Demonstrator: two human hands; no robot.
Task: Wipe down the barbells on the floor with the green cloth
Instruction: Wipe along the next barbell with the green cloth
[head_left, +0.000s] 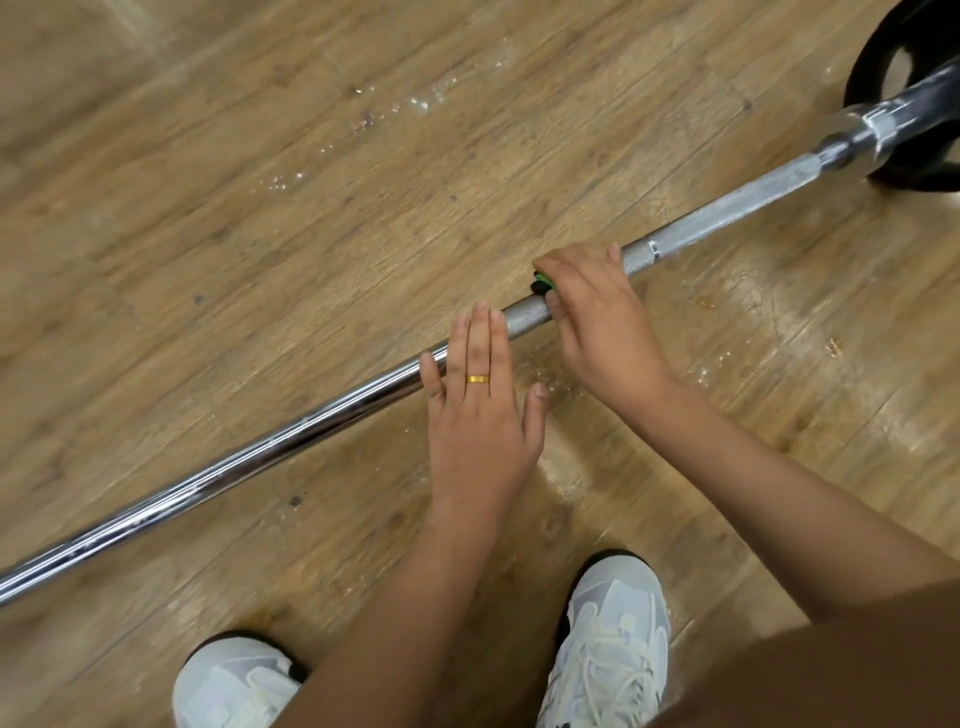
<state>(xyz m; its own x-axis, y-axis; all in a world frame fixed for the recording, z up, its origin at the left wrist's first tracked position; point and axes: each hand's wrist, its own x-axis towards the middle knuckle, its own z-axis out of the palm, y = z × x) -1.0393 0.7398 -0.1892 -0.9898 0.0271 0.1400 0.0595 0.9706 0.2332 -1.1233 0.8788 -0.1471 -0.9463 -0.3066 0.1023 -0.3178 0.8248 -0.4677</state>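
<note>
I log one barbell (311, 436) on the wooden floor (208, 182), wipe seemingly mid-way: right hand (597, 312), grip curled round the green cloth (542, 278) on the knurling; left hand (478, 410), fingers straight, steadying the bar; both end stretches probably left.

The wooden floor (260, 208) carries the barbell (260, 456), its black plate (904, 174) and two white shoes (613, 639).

Barbell (311, 429) lay diagonally on floor (208, 208). Left fingers (483, 332) rested across it. Right fingers (614, 253) sat just right of them, over cloth (541, 280). Plate (919, 176) stood well beyond, rightward.
</note>
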